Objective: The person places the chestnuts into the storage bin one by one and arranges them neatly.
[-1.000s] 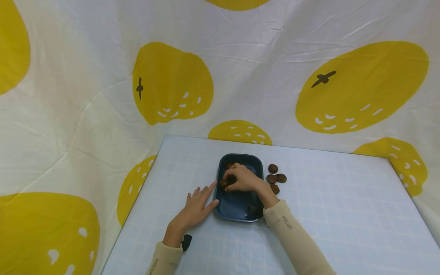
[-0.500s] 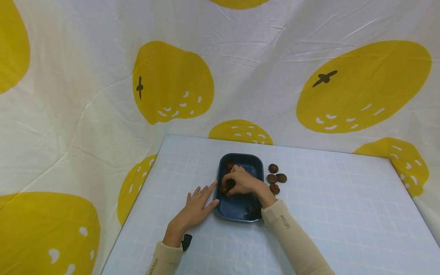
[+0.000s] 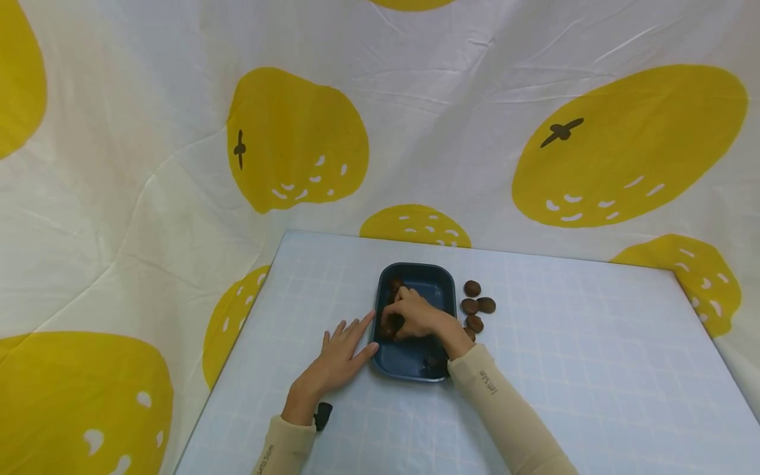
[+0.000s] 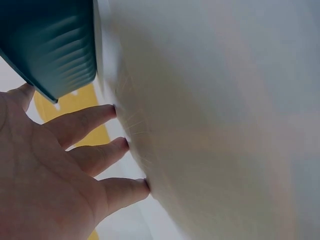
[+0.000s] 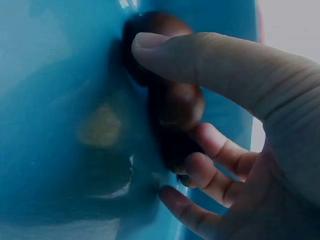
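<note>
A dark blue tray [image 3: 410, 369] stands on the table with several brown chestnuts along its left wall. Inside it, my right hand [image 3: 415, 313] curls its thumb and fingers round a chestnut [image 3: 389, 328] by that wall. In the right wrist view the thumb lies over one chestnut [image 5: 172, 24], and another chestnut [image 5: 182, 106] sits between thumb and fingers. One more chestnut [image 3: 396, 284] shows beyond the hand near the far left corner. My left hand [image 3: 338, 361] lies spread beside the tray, its index fingertip and thumb tip right at the left rim.
Several chestnuts [image 3: 470, 306] lie on the table just right of the tray, the nearest partly hidden by my right wrist. A pale blue checked cloth [image 3: 594, 369] covers the table. A white curtain [image 3: 439, 152] with yellow fruit shapes hangs behind and at the left.
My right hand has shifted slightly toward me along the tray's left wall, and its forearm has moved a little left, uncovering another chestnut outside. My left hand has stayed put.
</note>
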Demonstrator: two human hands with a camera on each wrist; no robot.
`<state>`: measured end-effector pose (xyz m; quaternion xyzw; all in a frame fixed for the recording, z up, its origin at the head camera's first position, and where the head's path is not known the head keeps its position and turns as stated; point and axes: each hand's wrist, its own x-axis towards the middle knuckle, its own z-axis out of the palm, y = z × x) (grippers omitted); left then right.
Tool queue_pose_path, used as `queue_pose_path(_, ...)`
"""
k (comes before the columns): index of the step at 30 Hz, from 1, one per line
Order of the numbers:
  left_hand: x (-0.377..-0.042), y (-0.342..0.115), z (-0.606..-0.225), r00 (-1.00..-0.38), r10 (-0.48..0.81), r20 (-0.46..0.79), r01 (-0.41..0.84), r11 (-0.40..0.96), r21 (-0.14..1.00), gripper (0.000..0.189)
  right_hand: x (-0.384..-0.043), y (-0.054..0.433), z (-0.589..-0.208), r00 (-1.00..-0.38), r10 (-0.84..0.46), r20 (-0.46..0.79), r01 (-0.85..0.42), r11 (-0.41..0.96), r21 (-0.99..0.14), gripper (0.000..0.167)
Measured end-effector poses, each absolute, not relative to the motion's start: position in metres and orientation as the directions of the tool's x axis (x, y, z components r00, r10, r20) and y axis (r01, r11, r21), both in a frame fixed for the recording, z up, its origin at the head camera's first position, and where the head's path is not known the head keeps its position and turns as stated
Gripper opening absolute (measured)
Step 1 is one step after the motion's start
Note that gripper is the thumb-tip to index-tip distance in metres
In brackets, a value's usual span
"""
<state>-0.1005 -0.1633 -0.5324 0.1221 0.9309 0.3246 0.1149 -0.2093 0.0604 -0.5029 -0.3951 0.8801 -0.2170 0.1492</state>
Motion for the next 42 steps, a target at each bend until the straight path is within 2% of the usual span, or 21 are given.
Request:
queue_pose_path(10,-0.103,-0.160,-0.533,-0.943,0.306,-0.126,0.163,0.761,0.628,0.068,-0.208,0.062,-0.503,-0.652,-0.751,-0.102,-0.628,0.610,-0.482,0.037)
queue_pose_path(15,-0.104,-0.160,-0.533,-0.942,0.309,-0.133,0.163,0.765,0.623,0.067,-0.208,0.066,-0.493,-0.656,-0.751,-0.075,-0.621,0.594,-0.512,0.033)
queue_pose_path(26,-0.102,-0.163,-0.529,-0.939,0.309,-0.154,0.146,0.761,0.632,0.067,-0.206,0.091,-0.460,-0.670,-0.736,0.091,-0.649,0.522,-0.554,0.034)
queue_pose_path(33,-0.100,-0.163,-0.529,-0.941,0.309,-0.139,0.153,0.753,0.639,0.068,-0.199,0.107,-0.454,-0.745,-0.660,0.099,-0.561,0.538,-0.629,0.037)
queue_pose_path(37,-0.100,-0.163,-0.530,-0.943,0.309,-0.125,0.161,0.751,0.640,0.068,-0.194,0.121,-0.452,-0.793,-0.593,0.142,-0.503,0.504,-0.703,0.037)
queue_pose_path(42,-0.100,-0.162,-0.530,-0.942,0.314,-0.119,0.169,0.748,0.642,0.068,-0.190,0.142,-0.452,-0.838,-0.507,0.200,-0.473,0.494,-0.730,0.037)
